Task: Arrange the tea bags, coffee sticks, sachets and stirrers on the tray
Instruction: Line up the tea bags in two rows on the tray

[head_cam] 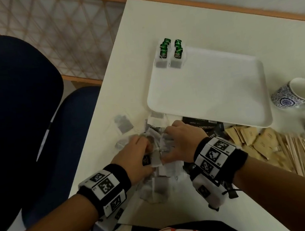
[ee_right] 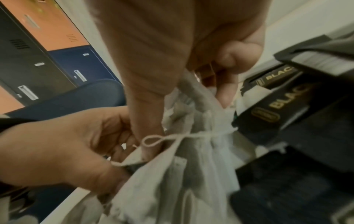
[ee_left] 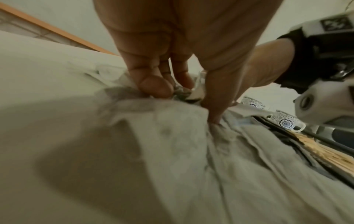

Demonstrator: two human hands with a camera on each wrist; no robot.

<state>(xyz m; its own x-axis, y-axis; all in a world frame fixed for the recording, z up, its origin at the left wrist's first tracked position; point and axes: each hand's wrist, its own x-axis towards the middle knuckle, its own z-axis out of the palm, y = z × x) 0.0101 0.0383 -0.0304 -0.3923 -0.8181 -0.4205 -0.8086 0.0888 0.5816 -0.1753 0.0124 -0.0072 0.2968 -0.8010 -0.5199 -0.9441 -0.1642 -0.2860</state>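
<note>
A pile of loose white tea bags (head_cam: pixel 158 174) lies on the table's near left, in front of the white tray (head_cam: pixel 208 93). Both hands are in the pile. My left hand (head_cam: pixel 147 144) curls its fingers (ee_left: pixel 157 86) and thumb onto tea bags (ee_left: pixel 172 121), one with a dark tag. My right hand (head_cam: pixel 167 138) pinches a bunch of tea bags (ee_right: pixel 191 151) between thumb and fingers (ee_right: pixel 226 94), with a string looped across the bunch. Two neat rows of green-tagged tea bags (head_cam: pixel 171 54) lie at the tray's far left corner. The remainder of the tray is bare.
Black coffee sticks (head_cam: pixel 203 126) lie just right of my right hand, against the tray's near edge. Brown sachets (head_cam: pixel 250 136) and wooden stirrers (head_cam: pixel 300 154) lie further right. Blue patterned cups (head_cam: pixel 295 94) stand at the right edge. A blue chair (head_cam: pixel 65 145) stands left of the table.
</note>
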